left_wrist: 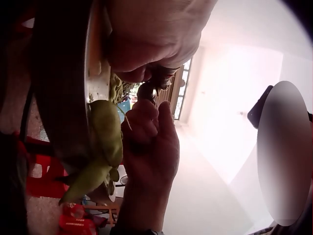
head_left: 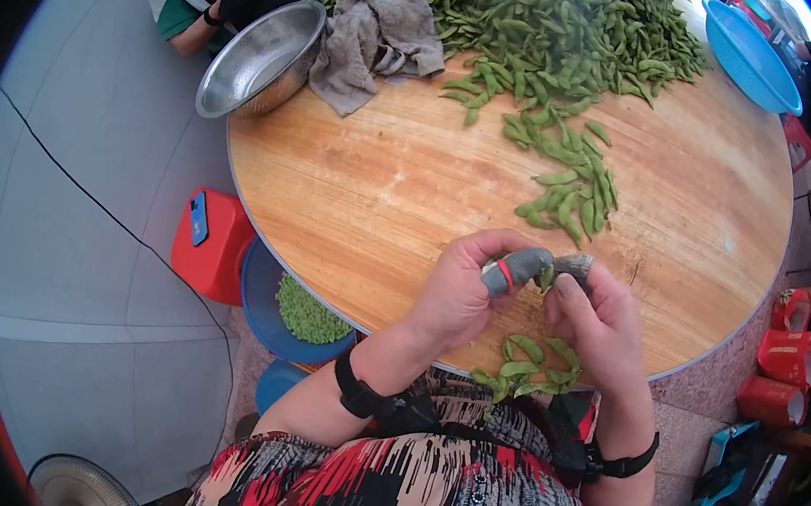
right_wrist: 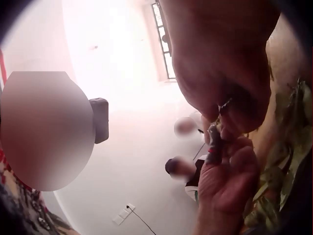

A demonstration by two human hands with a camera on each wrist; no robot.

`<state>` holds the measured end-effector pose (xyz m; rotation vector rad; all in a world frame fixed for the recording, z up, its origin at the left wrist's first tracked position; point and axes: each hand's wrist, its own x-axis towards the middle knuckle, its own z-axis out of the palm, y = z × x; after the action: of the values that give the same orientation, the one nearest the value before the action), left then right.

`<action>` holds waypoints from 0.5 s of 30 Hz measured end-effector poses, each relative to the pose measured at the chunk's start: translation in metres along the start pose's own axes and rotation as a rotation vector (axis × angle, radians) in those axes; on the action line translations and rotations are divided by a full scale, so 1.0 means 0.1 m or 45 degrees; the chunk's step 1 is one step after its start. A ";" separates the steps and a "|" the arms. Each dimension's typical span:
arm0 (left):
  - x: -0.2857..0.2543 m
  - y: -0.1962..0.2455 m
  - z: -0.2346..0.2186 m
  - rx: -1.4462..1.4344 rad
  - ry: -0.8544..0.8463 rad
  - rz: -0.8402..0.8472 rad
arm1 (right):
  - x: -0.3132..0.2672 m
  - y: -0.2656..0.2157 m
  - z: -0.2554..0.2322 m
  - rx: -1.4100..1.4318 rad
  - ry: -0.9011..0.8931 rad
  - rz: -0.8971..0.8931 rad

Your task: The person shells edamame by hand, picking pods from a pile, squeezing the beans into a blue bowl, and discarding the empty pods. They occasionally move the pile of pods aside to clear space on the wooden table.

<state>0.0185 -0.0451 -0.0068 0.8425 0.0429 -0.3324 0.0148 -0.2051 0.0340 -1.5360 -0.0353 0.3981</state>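
My left hand [head_left: 451, 292] and right hand [head_left: 610, 324] meet over the table's near edge, both pinching a small green soybean pod [head_left: 548, 277]. A grey cover [head_left: 514, 270] with a red band wraps a digit of the left hand. On the right hand, another greyish cover [head_left: 575, 264] sits on a fingertip. The fingers hide most of the pod. Just below the hands lies a small group of pods [head_left: 519, 368], seen close up as a green pod [left_wrist: 105, 129] in the left wrist view. A loose trail of pods [head_left: 571, 186] stretches beyond the hands.
A large soybean heap [head_left: 548, 26] covers the far side of the round wooden table [head_left: 353, 188]. Steel bowl [head_left: 266, 61] and grey cloth [head_left: 373, 42] sit far left. Below the left edge are a blue basin [head_left: 259, 287] of shelled beans and a red stool [head_left: 212, 262].
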 end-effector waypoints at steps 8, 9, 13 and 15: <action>-0.01 -0.01 0.03 0.066 0.024 0.128 | -0.07 0.03 -0.10 0.425 -0.267 0.219; 0.00 -0.01 0.03 0.100 0.020 0.130 | -0.07 0.03 -0.09 0.517 -0.284 0.226; 0.00 0.01 0.10 0.282 0.041 0.139 | -0.05 0.05 -0.04 0.354 -0.161 0.224; 0.01 0.02 0.12 0.301 0.041 0.132 | -0.05 0.08 0.00 0.097 -0.023 0.085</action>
<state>0.0190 -0.0526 0.0023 1.0804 -0.0107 -0.2292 0.0083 -0.2068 0.0279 -1.4613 0.0169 0.4620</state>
